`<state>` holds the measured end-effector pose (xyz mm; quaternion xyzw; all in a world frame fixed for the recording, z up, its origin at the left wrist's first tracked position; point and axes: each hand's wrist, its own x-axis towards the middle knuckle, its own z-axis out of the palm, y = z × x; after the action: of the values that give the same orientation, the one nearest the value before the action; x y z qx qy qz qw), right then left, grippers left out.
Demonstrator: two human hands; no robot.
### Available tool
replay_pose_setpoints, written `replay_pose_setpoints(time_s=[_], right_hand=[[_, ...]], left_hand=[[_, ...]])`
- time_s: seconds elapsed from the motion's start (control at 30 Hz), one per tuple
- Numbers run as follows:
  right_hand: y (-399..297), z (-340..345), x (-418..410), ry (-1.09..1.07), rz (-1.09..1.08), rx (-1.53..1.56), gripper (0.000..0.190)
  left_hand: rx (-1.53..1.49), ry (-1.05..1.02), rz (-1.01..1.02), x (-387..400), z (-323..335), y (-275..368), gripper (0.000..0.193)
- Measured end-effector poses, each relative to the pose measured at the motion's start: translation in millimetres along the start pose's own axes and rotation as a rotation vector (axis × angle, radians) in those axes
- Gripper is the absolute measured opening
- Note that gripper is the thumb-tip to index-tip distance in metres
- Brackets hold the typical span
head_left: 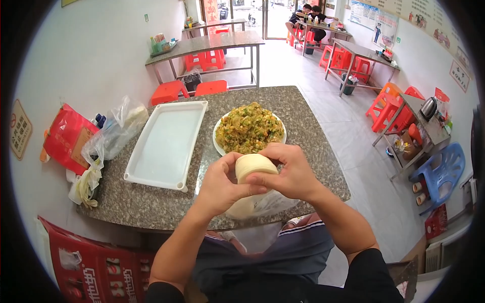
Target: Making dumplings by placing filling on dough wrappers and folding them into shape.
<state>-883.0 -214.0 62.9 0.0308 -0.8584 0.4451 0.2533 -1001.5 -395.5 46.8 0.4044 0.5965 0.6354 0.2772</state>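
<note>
Both my left hand (223, 183) and my right hand (290, 170) hold a thick stack of round, pale dough wrappers (255, 165) above the near part of the table. My thumbs rest on its near side, with the other fingers around the sides. Under my hands lies a clear plastic bag (274, 202) at the table's near edge, with more pale round wrappers (240, 206) partly hidden below my hands. Just beyond the stack is a white plate (219, 150) heaped with chopped yellow-green filling (250, 128). Left of the plate lies a white rectangular plastic tray (163, 146) with a raised rim.
The speckled stone table (303, 125) carries a plastic bag of vegetables (125, 125) and a red bag (70, 138) at its left. A red crate (102, 265) stands near left. Farther off are red stools (170, 92), other tables and two seated people (312, 17).
</note>
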Motion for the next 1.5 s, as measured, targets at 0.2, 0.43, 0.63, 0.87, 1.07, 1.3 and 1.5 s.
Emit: replay_pose_setpoints(time_s=[0.2, 0.43, 0.63, 0.87, 1.07, 1.3, 1.5], right_hand=[[17, 8, -19, -0.062, 0.276, 0.548, 0.051], [4, 0, 2, -0.064, -0.226, -0.046, 0.056], [2, 6, -7, 0.036, -0.224, -0.082, 0.053], [25, 17, -29, 0.009, -0.042, 0.39, 0.053], [3, 15, -19, 0.049, -0.111, 0.18, 0.057], [-9, -1, -9, -0.065, -0.109, -0.076, 0.055], [-4, 8, -14, 0.087, -0.167, -0.127, 0.051]], left_hand=[[0.134, -0.035, -0.101, -2, -5, 8, 0.074], [0.501, 0.038, 0.079, -5, -6, 29, 0.094], [0.174, 0.061, 0.205, -16, 4, 3, 0.087], [0.096, 0.031, -0.001, -24, 2, 8, 0.059], [0.291, 0.067, -0.01, -20, -4, 3, 0.064], [0.255, 0.009, 0.043, -17, -6, 13, 0.094], [0.03, 0.025, 0.066, -19, 8, -1, 0.074]])
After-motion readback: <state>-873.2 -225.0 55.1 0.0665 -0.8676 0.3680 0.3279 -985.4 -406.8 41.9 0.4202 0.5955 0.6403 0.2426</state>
